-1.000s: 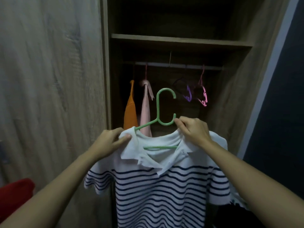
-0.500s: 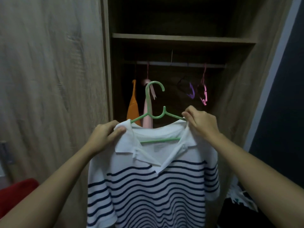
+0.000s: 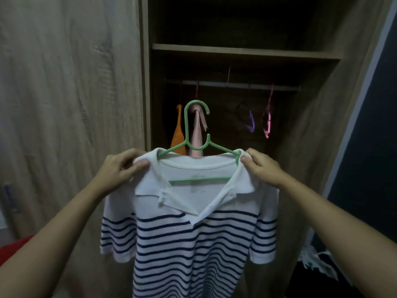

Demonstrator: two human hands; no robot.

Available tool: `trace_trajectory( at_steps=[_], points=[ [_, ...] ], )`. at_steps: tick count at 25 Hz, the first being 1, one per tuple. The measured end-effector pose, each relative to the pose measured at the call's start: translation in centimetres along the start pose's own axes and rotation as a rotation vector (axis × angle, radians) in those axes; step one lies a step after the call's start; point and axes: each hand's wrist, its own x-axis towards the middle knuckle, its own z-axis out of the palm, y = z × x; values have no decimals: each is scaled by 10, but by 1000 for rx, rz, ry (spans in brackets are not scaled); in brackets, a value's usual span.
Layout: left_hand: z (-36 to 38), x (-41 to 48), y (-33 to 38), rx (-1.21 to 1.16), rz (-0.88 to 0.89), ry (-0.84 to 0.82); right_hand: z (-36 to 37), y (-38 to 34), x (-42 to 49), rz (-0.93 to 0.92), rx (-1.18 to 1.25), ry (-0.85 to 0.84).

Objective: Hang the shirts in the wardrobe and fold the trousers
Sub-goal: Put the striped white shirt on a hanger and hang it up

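Both hands hold a striped shirt [image 3: 189, 237] up in front of the open wardrobe [image 3: 240, 52]. The shirt sits on a green hanger [image 3: 194, 145], whose hook stands upright above the collar, its opening turned toward 3 o'clock. The left hand [image 3: 117, 171] is at 9 o'clock from the collar, its fingers [image 3: 140, 164] closed in a pinch on the shirt's left shoulder seam. The right hand [image 3: 263, 167] is at 3 o'clock from the collar, fingers closed on the right shoulder, touching the end of the hanger's arm there. The hanger's lower bar shows through the open neck. The shirt hangs flat, front toward the camera, collar spread, sleeves drooping at either side.

Inside the wardrobe, a rail [image 3: 240, 85] runs under a shelf at 12 o'clock from the hook. On it hang an orange garment [image 3: 178, 134] and a pink garment [image 3: 197, 134], just behind the green hook. Toward 2 o'clock, a purple hanger [image 3: 251, 123] and a pink hanger [image 3: 268, 121] hang bare. A red object [image 3: 12, 248] shows at 8 o'clock, at the frame's edge.
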Motion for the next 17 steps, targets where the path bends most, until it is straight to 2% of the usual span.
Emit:
trace_trajectory(
  at_steps=[2, 5, 7, 11, 14, 16, 17],
  points=[
    [-5, 4, -2, 99, -24, -89, 1, -7, 2, -7, 21, 43],
    [-4, 3, -6, 139, -16, -93, -5, -11, 6, -59, 75, 16],
    [1, -6, -12, 101, -4, -69, -5, -11, 6, -82, -25, -22],
    [-1, -7, -9, 94, 22, -122, -4, -11, 7, -32, -49, -6],
    [-5, 6, 12, 59, 7, -105, -6, -21, 14, -70, -206, 92],
    [2, 14, 30, 154, -37, -64, 2, -40, 18, -58, -114, 215],
    [11, 16, 38, 233, -65, -58, 8, -52, 20, 13, 27, 199]
  ],
)
